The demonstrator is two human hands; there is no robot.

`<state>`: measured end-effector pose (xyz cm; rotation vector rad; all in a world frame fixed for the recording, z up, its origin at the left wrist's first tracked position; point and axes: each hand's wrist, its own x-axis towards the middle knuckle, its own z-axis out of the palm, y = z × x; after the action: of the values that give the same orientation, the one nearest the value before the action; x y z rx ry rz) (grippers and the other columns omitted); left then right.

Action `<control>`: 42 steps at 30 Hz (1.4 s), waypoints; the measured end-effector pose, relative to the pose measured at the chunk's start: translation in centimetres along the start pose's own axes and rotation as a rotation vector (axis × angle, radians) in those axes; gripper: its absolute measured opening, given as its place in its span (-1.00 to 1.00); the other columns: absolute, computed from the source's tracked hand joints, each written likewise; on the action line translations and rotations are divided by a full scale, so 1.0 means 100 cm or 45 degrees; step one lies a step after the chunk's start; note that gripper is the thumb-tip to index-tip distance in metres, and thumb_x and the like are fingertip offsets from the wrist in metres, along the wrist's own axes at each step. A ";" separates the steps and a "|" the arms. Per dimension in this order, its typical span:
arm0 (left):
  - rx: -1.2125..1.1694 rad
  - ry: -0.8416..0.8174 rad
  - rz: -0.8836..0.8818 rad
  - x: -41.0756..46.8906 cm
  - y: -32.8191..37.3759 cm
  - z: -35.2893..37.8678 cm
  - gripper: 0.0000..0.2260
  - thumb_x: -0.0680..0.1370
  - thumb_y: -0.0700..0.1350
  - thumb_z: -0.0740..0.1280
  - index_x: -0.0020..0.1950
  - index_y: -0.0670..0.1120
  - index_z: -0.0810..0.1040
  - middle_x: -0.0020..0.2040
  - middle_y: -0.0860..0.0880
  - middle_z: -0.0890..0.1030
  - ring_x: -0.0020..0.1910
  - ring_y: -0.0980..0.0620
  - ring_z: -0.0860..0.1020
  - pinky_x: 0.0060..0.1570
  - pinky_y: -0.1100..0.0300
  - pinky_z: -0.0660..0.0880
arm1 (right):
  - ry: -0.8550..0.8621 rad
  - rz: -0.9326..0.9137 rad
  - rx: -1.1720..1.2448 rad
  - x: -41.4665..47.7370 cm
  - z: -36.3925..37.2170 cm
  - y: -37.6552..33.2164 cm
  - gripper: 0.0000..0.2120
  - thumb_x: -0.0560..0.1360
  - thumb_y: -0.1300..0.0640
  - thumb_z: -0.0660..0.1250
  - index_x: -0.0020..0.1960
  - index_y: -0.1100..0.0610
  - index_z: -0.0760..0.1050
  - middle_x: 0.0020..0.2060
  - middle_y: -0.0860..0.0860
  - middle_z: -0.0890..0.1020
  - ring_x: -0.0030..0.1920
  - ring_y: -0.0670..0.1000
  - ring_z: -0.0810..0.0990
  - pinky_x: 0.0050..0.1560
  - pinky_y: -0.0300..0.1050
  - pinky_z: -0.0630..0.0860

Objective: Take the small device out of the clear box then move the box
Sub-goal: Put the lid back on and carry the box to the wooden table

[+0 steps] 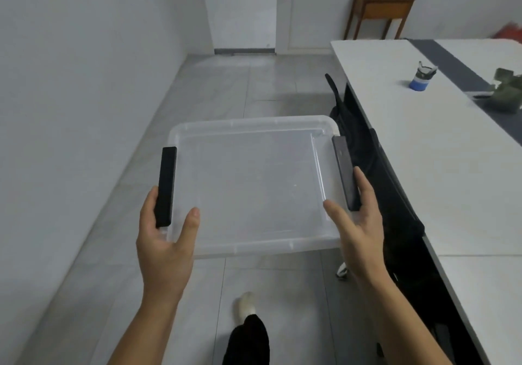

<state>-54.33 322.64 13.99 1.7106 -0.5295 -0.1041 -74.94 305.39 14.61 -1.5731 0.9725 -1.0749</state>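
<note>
Clear box (251, 183) held level above floor; left hand (165, 240), right hand (357, 223) fingers clamped on side handles.

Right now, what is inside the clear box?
Nothing shows inside the clear box: through the lid only the grey floor appears. The left hand and right hand hold it by the black handles, which cover narrow strips at both sides.

No text, label, brand, number or sign can be read on anything that is shown.
</note>
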 end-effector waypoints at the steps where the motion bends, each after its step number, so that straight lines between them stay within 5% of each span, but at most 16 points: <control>1: -0.019 0.005 -0.004 0.030 -0.008 0.017 -0.42 0.53 -0.07 0.46 0.51 0.07 0.36 0.19 0.45 0.50 0.19 0.54 0.46 0.14 0.60 0.36 | -0.004 -0.013 -0.004 0.032 0.016 0.005 -0.24 0.40 0.02 0.39 0.57 -0.01 0.24 0.40 -0.28 0.39 0.33 -0.44 0.35 0.27 -0.46 0.33; 5: -0.057 -0.054 0.009 0.159 -0.015 0.092 -0.43 0.52 -0.09 0.46 0.50 0.07 0.36 0.25 0.35 0.48 0.16 0.57 0.44 0.12 0.63 0.34 | 0.047 -0.032 -0.076 0.159 0.062 0.012 -0.24 0.40 -0.01 0.39 0.56 -0.09 0.23 0.32 -0.45 0.34 0.26 -0.53 0.33 0.22 -0.49 0.31; 10: -0.085 -0.266 0.074 0.302 0.004 0.211 -0.38 0.52 -0.08 0.46 0.55 -0.02 0.34 0.35 0.18 0.49 0.23 0.54 0.42 0.23 0.56 0.33 | 0.263 -0.011 -0.132 0.298 0.073 0.012 -0.21 0.37 -0.11 0.38 0.56 -0.07 0.23 0.47 -0.24 0.37 0.43 -0.30 0.32 0.44 -0.12 0.31; 14: -0.087 -0.383 0.141 0.395 0.004 0.315 -0.39 0.52 -0.10 0.47 0.54 -0.03 0.35 0.34 0.20 0.51 0.23 0.53 0.43 0.22 0.55 0.34 | 0.395 0.019 -0.132 0.405 0.080 0.042 -0.24 0.41 0.02 0.38 0.57 0.00 0.22 0.50 -0.15 0.36 0.46 -0.19 0.33 0.48 0.00 0.30; 20: -0.058 -0.426 0.129 0.539 -0.014 0.466 -0.38 0.52 -0.10 0.47 0.55 -0.03 0.35 0.34 0.17 0.52 0.22 0.49 0.46 0.22 0.55 0.36 | 0.423 0.106 -0.062 0.599 0.111 0.110 -0.24 0.41 -0.05 0.37 0.57 0.00 0.23 0.50 -0.15 0.36 0.47 -0.17 0.33 0.49 0.05 0.30; 25: -0.046 -0.300 0.108 0.678 -0.003 0.549 -0.38 0.52 -0.12 0.47 0.54 0.01 0.33 0.23 0.36 0.45 0.11 0.66 0.40 0.10 0.66 0.30 | 0.291 0.102 -0.006 0.778 0.164 0.114 -0.22 0.41 -0.05 0.37 0.58 -0.05 0.20 0.51 -0.20 0.33 0.46 -0.24 0.30 0.49 -0.06 0.28; 29: -0.070 -0.188 0.035 0.781 -0.011 0.605 -0.35 0.52 -0.06 0.47 0.57 0.04 0.30 0.30 0.32 0.44 0.16 0.65 0.37 0.27 0.43 0.30 | 0.160 0.053 -0.019 0.909 0.206 0.118 -0.25 0.44 -0.02 0.36 0.58 -0.06 0.19 0.50 -0.23 0.32 0.45 -0.32 0.27 0.33 -0.49 0.26; 31: -0.071 -0.168 0.022 0.832 -0.024 0.643 -0.36 0.52 -0.07 0.47 0.56 0.04 0.31 0.25 0.40 0.43 0.16 0.65 0.37 0.24 0.49 0.30 | 0.135 0.038 -0.034 0.975 0.228 0.131 -0.26 0.44 -0.01 0.36 0.58 -0.04 0.20 0.47 -0.27 0.33 0.40 -0.41 0.27 0.24 -0.61 0.24; 34: -0.103 -0.170 0.023 0.910 -0.043 0.709 -0.37 0.52 -0.08 0.47 0.54 0.05 0.33 0.23 0.41 0.43 0.15 0.65 0.38 0.20 0.56 0.31 | 0.158 0.013 -0.072 1.070 0.257 0.156 -0.26 0.44 -0.02 0.36 0.57 -0.03 0.21 0.41 -0.32 0.35 0.33 -0.49 0.29 0.20 -0.62 0.27; 37: -0.126 -0.271 0.001 0.992 -0.052 0.781 -0.39 0.53 -0.10 0.47 0.54 0.05 0.32 0.23 0.44 0.40 0.12 0.69 0.37 0.10 0.69 0.28 | 0.248 0.044 -0.137 1.161 0.278 0.174 -0.27 0.44 -0.03 0.34 0.57 -0.03 0.22 0.45 -0.24 0.37 0.38 -0.35 0.33 0.24 -0.54 0.29; 42: -0.124 -0.487 0.057 1.114 -0.030 0.914 -0.37 0.52 -0.11 0.47 0.55 0.00 0.32 0.37 0.17 0.45 0.15 0.67 0.36 0.17 0.66 0.26 | 0.478 0.112 -0.194 1.288 0.275 0.184 -0.27 0.43 -0.05 0.34 0.57 -0.06 0.22 0.46 -0.25 0.35 0.27 -0.52 0.31 0.29 -0.33 0.27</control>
<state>13.14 195.33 15.91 1.5882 -0.8310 -0.4238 -12.58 187.95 16.49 -1.4597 1.3905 -1.2858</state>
